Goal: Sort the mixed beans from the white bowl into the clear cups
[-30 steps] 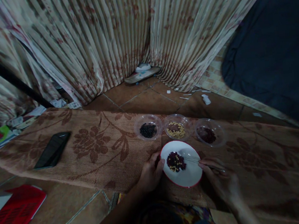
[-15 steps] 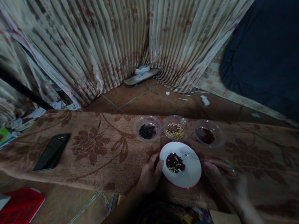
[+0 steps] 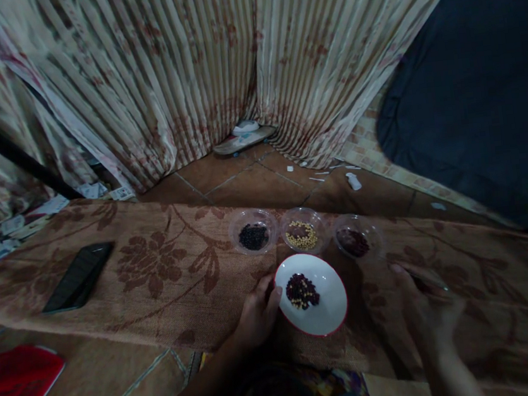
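My left hand (image 3: 259,313) grips the left rim of a white dish (image 3: 329,298) with a red edge, thumb on the rim. Dark red beans mixed with yellow ones (image 3: 302,292) lie in a small heap on the dish's left side. Off to the right, apart from the dish, my right hand (image 3: 427,310) is blurred and closed around a slim metal spoon (image 3: 439,286), mostly hidden. Beyond the dish stand three clear plastic cups in a row: one with black beans (image 3: 253,237), one with yellow beans (image 3: 302,235), one with dark red beans (image 3: 353,242).
A brown flower-patterned cloth (image 3: 201,313) covers the long narrow table. A black phone (image 3: 78,277) lies on its left part. Striped curtains (image 3: 192,72) hang behind, with a skateboard (image 3: 244,140) on the tiled floor. A red bag (image 3: 23,387) lies at lower left.
My right hand has moved right with the spoon, away from over the dish. The left hand still holds the rim. The whole view has shifted slightly.
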`<state>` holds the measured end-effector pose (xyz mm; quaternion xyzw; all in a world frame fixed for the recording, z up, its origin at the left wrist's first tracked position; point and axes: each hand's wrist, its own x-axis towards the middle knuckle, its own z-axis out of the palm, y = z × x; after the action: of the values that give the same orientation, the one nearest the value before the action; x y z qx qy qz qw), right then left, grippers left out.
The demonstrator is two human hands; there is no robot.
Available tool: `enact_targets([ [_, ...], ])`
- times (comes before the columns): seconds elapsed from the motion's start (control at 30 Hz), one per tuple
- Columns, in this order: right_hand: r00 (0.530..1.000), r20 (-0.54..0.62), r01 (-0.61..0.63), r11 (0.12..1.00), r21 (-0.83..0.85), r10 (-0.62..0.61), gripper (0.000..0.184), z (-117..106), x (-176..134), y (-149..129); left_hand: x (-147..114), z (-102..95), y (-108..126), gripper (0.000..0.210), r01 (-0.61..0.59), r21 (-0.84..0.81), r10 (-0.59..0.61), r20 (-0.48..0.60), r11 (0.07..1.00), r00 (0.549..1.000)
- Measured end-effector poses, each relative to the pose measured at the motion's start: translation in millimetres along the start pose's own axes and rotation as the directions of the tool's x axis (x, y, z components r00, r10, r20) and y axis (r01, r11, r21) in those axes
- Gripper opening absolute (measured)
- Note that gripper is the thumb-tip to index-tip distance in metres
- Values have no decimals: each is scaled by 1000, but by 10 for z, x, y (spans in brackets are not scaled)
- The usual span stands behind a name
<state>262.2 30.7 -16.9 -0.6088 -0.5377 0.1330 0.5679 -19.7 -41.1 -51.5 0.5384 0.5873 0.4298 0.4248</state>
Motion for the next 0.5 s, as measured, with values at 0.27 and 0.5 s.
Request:
enact_targets([
  [0.27,869,478,-171,984,44,130,19,10,-458,-95,-4,-2,5,33,-1,1,1,2,1000,1000],
  [0.5,834,541,-139,990,20,106,19,51,-496,-17,-6,13,-14,33,-6,-1,6,-8,1000,1000],
])
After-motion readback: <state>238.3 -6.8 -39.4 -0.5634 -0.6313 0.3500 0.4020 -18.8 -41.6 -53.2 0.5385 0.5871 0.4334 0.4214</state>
